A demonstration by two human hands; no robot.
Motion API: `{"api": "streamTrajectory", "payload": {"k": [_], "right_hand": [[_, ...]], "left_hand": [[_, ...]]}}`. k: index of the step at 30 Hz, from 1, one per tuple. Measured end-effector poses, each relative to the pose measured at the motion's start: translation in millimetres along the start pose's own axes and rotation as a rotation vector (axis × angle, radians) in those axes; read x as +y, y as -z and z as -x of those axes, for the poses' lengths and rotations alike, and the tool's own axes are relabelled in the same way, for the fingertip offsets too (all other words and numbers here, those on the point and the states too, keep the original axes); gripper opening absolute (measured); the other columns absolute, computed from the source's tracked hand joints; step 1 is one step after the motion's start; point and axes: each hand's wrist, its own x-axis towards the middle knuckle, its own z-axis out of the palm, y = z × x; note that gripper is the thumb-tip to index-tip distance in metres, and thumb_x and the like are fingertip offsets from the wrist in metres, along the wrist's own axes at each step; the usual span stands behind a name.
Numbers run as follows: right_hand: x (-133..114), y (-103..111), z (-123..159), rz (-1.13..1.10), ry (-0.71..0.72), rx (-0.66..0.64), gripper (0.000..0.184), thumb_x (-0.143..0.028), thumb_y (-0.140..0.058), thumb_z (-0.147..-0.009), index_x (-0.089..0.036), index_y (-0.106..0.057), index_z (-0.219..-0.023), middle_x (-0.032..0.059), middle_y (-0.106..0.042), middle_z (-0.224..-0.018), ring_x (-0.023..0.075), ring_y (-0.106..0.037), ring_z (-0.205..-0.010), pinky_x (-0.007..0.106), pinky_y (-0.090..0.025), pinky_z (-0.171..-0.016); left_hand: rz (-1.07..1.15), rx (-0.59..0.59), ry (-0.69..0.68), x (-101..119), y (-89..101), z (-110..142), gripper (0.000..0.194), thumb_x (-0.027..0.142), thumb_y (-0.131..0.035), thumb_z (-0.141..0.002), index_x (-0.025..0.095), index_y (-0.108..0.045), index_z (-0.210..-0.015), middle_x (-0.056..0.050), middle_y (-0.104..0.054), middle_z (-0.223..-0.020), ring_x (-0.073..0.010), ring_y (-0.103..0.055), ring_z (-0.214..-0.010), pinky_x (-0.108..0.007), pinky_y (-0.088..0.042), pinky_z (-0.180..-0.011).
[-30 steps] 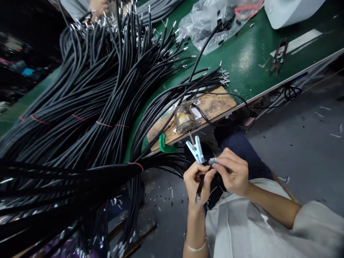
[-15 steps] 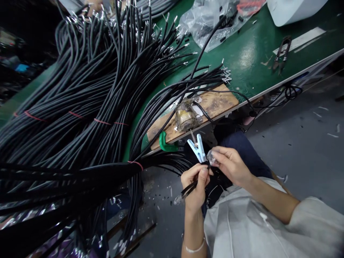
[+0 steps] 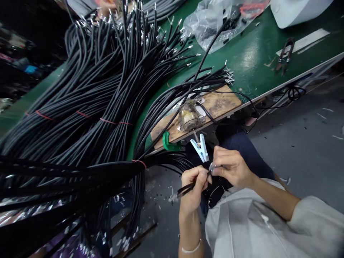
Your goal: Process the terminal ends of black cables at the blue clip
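My left hand (image 3: 194, 186) is closed around a short length of black cable (image 3: 186, 189), whose pale frayed end sticks out to the left. Close by, my right hand (image 3: 232, 167) pinches the whitish strands (image 3: 211, 167) at the cable's other end; the fingertips partly hide them. Just above the hands, a light-blue clothespin (image 3: 200, 148) hangs on the shaft of a small tape-wrapped motor (image 3: 189, 116). That motor sits on a worn wooden board (image 3: 219, 102) at the table edge, with a green clamp (image 3: 170, 142) to its left.
Large bundles of black cables (image 3: 88, 89) with bare ends cover the left side of the green table (image 3: 249, 71). Farther back lie a clear plastic bag (image 3: 206, 28) of small black pieces and a white container (image 3: 298, 12). Thread snips (image 3: 285, 56) rest at right. Part of another person shows at the top.
My right hand pulled slightly away with the pale strands, then came back against the cable. My left hand turned, so the cable's other end now points left. The view shifted a little.
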Motion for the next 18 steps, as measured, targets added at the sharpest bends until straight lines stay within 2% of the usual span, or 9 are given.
{"api": "streamTrajectory", "payload": {"k": [2, 4, 6, 8, 11, 14, 16, 18], "right_hand": [[3, 1, 0, -0.382, -0.173, -0.123, 0.036, -0.046, -0.066, -0.083, -0.018, -0.063, -0.061, 0.0004, -0.052, -0.055, 0.0138, -0.046, -0.056, 0.029, -0.038, -0.053], [5, 1, 0, -0.693, -0.411, -0.169, 0.038, -0.048, -0.07, -0.077, -0.017, -0.06, -0.057, -0.0012, -0.049, -0.053, 0.0113, -0.044, -0.05, 0.026, -0.035, -0.048], [5, 1, -1, -0.805, -0.608, -0.181, 0.034, -0.041, -0.072, -0.072, -0.015, -0.059, -0.053, -0.0023, -0.048, -0.048, 0.0088, -0.041, -0.044, 0.023, -0.029, -0.042], [5, 4, -6, -0.758, -0.705, -0.176, 0.029, -0.031, -0.072, -0.067, -0.014, -0.059, -0.049, -0.0033, -0.047, -0.043, 0.0065, -0.037, -0.04, 0.021, -0.024, -0.039], [7, 12, -22, -0.638, -0.704, -0.087, 0.027, -0.026, -0.074, -0.062, -0.013, -0.058, -0.046, -0.0042, -0.047, -0.041, 0.0041, -0.033, -0.038, 0.02, -0.02, -0.038], [8, 16, -40, -0.609, -0.65, 0.042, 0.033, -0.038, -0.076, -0.067, -0.012, -0.061, -0.053, -0.0036, -0.05, -0.046, 0.0038, -0.034, -0.041, 0.019, -0.021, -0.04], [6, 11, -50, -0.632, -0.606, 0.017, 0.042, -0.05, -0.074, -0.072, -0.012, -0.062, -0.057, -0.0021, -0.053, -0.05, 0.0049, -0.039, -0.046, 0.018, -0.026, -0.042], [1, 1, -57, -0.672, -0.569, -0.094, 0.05, -0.059, -0.069, -0.073, -0.012, -0.062, -0.06, 0.0003, -0.056, -0.056, 0.0068, -0.046, -0.053, 0.019, -0.032, -0.047]], "left_hand": [[-0.099, -0.081, -0.158, 7, 3.3, -3, 0.043, 0.043, -0.052, -0.092, 0.016, -0.061, -0.061, 0.0, -0.049, -0.05, -0.0088, -0.042, -0.044, -0.022, -0.033, -0.045], [-0.157, -0.077, -0.304, 12, 4.0, -7, 0.039, 0.043, -0.054, -0.091, 0.017, -0.062, -0.064, -0.001, -0.054, -0.055, -0.0116, -0.049, -0.05, -0.024, -0.038, -0.05], [-0.193, -0.023, -0.383, 14, 2.0, -9, 0.03, 0.039, -0.058, -0.089, 0.018, -0.062, -0.068, -0.002, -0.058, -0.06, -0.0128, -0.052, -0.055, -0.025, -0.04, -0.055], [-0.23, 0.025, -0.404, 12, -1.2, -8, 0.021, 0.031, -0.061, -0.087, 0.018, -0.062, -0.071, -0.001, -0.058, -0.064, -0.0129, -0.053, -0.058, -0.025, -0.041, -0.057], [-0.24, 0.101, -0.383, 8, -5.8, -4, 0.015, 0.023, -0.064, -0.084, 0.018, -0.06, -0.071, 0.0, -0.055, -0.065, -0.0122, -0.052, -0.059, -0.024, -0.039, -0.057], [-0.215, 0.176, -0.4, 6, -7.6, 1, 0.013, 0.022, -0.066, -0.082, 0.019, -0.06, -0.072, 0.001, -0.056, -0.065, -0.0121, -0.052, -0.06, -0.024, -0.039, -0.056], [-0.188, 0.211, -0.43, 6, -6.9, 3, 0.01, 0.021, -0.066, -0.082, 0.019, -0.061, -0.074, 0.002, -0.056, -0.066, -0.0119, -0.052, -0.061, -0.024, -0.04, -0.057], [-0.15, 0.238, -0.457, 6, -5.4, 2, 0.008, 0.02, -0.066, -0.083, 0.02, -0.061, -0.076, 0.002, -0.055, -0.067, -0.0114, -0.051, -0.062, -0.023, -0.04, -0.058]]}}
